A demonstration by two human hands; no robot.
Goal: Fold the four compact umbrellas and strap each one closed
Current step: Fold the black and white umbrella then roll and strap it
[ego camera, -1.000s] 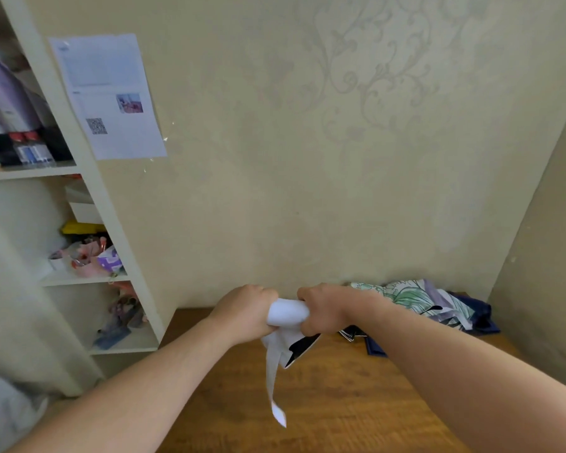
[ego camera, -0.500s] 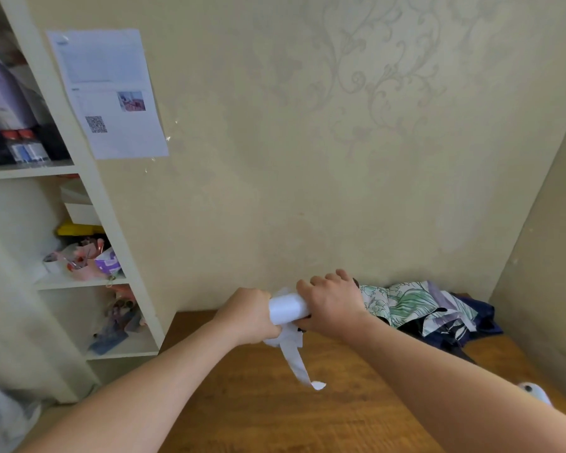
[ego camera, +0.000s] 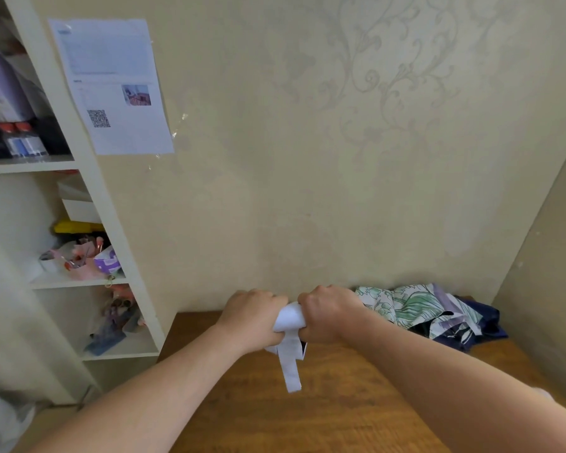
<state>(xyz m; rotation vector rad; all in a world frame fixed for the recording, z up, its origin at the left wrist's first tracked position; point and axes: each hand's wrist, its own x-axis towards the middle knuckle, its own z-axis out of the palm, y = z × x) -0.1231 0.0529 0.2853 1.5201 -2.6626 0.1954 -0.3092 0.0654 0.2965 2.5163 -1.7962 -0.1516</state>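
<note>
I hold a rolled white compact umbrella (ego camera: 290, 317) above the wooden table (ego camera: 324, 413), close to the wall. My left hand (ego camera: 254, 317) grips its left end and my right hand (ego camera: 329, 313) grips its right end, so only a short middle part shows. Its white strap (ego camera: 290, 367) hangs loose below my fists. Behind my right hand, a leaf-print umbrella (ego camera: 415, 305) and a dark blue umbrella (ego camera: 484, 325) lie crumpled against the wall.
A white shelf unit (ego camera: 89, 204) with bottles, boxes and small clutter stands at the left of the table. A printed sheet (ego camera: 111, 83) is taped to the wall. A side wall (ego camera: 549, 256) closes the right.
My right hand, which lay over the roll with fingers on top, now grips it in a fist. The strap, flung out to the right before, now hangs straight down.
</note>
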